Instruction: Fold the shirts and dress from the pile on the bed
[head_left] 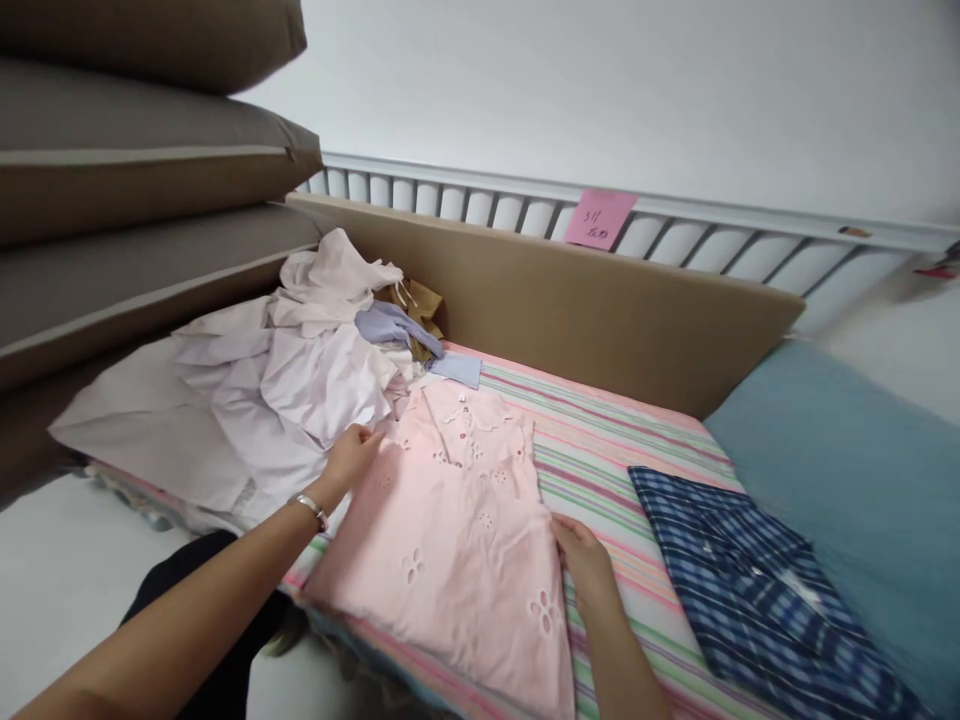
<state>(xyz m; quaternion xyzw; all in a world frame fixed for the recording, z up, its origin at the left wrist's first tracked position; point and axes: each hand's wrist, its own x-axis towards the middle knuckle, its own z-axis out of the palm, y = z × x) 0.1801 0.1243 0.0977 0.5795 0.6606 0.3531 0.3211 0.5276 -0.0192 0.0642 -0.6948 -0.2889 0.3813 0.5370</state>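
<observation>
A pale pink sleeveless dress (pixel 472 520) with cut-out flower patterns and a scalloped collar lies spread on the striped sheet (pixel 592 430). Its lower part reaches the near edge of the bed. My left hand (pixel 356 455), with a band on the wrist, pinches the dress at its left side, below the armhole. At the opposite side, my right hand (pixel 581 550) is closed on the dress's edge around waist height; its fingertips are partly hidden by the fabric. Beside my left hand lies a heap of white and pale lilac clothes (pixel 277 390).
A folded blue plaid garment (pixel 750 580) lies to the right, by a blue-green cushion or mattress (pixel 847 470). Thick brown cushions (pixel 150 180) are stacked at the left. A brown board (pixel 570 310) and white railing bound the back, with a pink note (pixel 600 218) on it.
</observation>
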